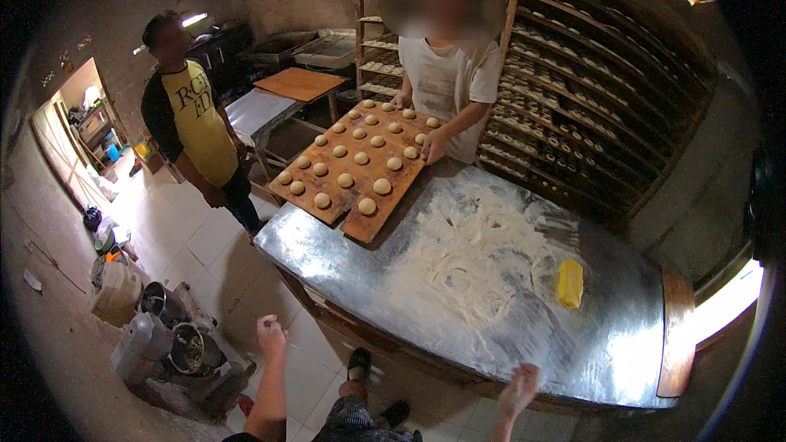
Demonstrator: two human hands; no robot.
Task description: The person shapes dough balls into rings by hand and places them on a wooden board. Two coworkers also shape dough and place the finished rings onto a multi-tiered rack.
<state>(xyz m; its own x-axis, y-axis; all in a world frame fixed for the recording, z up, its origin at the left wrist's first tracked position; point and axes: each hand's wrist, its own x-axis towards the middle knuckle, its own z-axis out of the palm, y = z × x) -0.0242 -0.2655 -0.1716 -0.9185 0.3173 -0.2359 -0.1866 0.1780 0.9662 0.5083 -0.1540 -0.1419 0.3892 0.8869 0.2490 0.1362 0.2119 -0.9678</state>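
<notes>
My left hand (pixel 272 334) is raised over the tiled floor, fingers curled in, with nothing visible in it. Near the front edge of the metal-topped table (pixel 327 258) is my right hand (pixel 520 386), pale with flour, its fingers loosely stretched and nothing held. White flour (pixel 467 258) is spread across the middle of the tabletop. A yellow packet or block (pixel 570 284) lies to the right of the flour. Across the table, a person in a white shirt (pixel 450 74) grips a wooden board (pixel 337 170) carrying several round dough balls (pixel 381 187); its near end overlaps the table's left part.
A second person in a yellow-and-black shirt (pixel 201 115) stands at the far left. Tall racks (pixel 573 90) of dough pieces line the back wall. Machinery with a metal bowl (pixel 196 348) sits on the floor at left. A curved wooden strip (pixel 676 331) borders the table's right end.
</notes>
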